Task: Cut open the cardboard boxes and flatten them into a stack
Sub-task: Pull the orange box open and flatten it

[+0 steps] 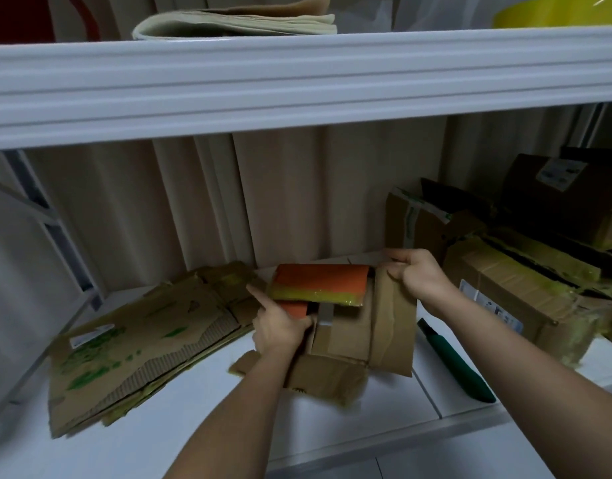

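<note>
Overhead, I count one half-opened box [346, 326] mid-shelf, my left hand [280, 331] pinching its flap edge with forefinger out, my right hand [415, 274] gripping its far flap, one flattened stack [135, 350] left, one green cutter [456, 364] right, and roughly three blurred boxes [525, 281] cut off beyond.

— What colour is the box [346, 326] between both grips?
— Brown, its top flap orange with a yellow-green tape band.
— Left of the left grip [280, 328]?
— A brown flat stack [135, 354], smeared green.
— Right of the right grip [417, 274]?
— A dark green knife [460, 366] on the white shelf [332, 430].
</note>
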